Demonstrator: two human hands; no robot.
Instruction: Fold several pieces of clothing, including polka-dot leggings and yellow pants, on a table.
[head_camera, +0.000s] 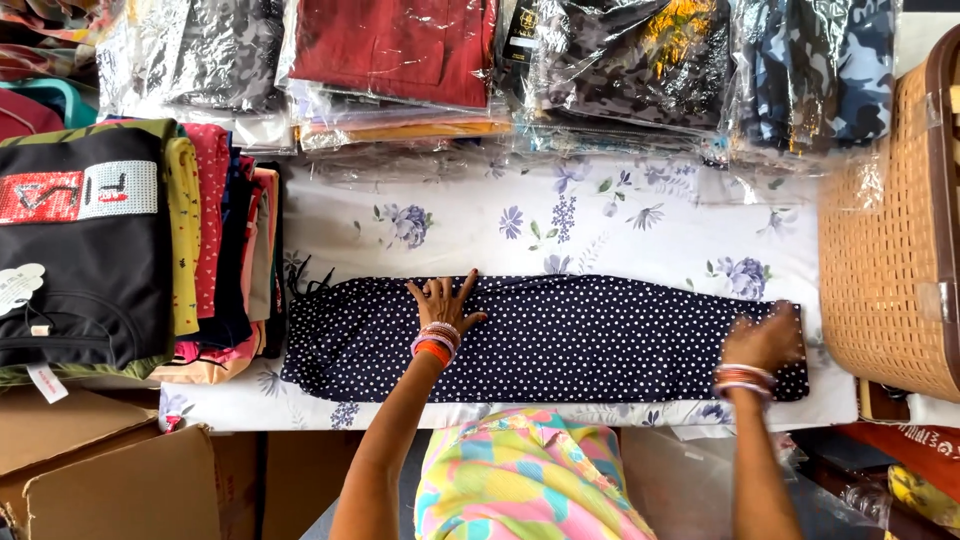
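The dotted trousers (560, 335), navy w/ white spots, lie folded lengthwise into a long strip across the desk (330, 225), on its flowered cloth (640, 225); waist end w/ a drawstring to the left, leg end to the right, near the front edge.

Left hand (443, 305) lies flat on the strip approx. a third along from the waist end, fingers (428, 293) spread wide, palm down, gripping nothing, just pressing. Right hand (765, 338) is at the leg end; it's blurred, fingers look curled over the fabric edge, but can't tell for sure if they pinch it or only rest on it. Bangles (437, 340) on both wrists.

Judging by this, the step is smoothing/folding the strip. To do it well: keep the left palm flat as an anchor so the layers don't slide; take the leg end by both layers, not just the top one; keep long edges aligned; press out air and creases from the middle outward; watch the drawstring doesn't get trapped under a fold.

Around: a stack of folded clothes (120, 250) just left of the waist end, nearly touching; plastic-wrapped garments (500, 70) along the back; a woven basket (885, 240) close to the right end, so little slack there. Cardboard box (110, 480) below left, off the desk.
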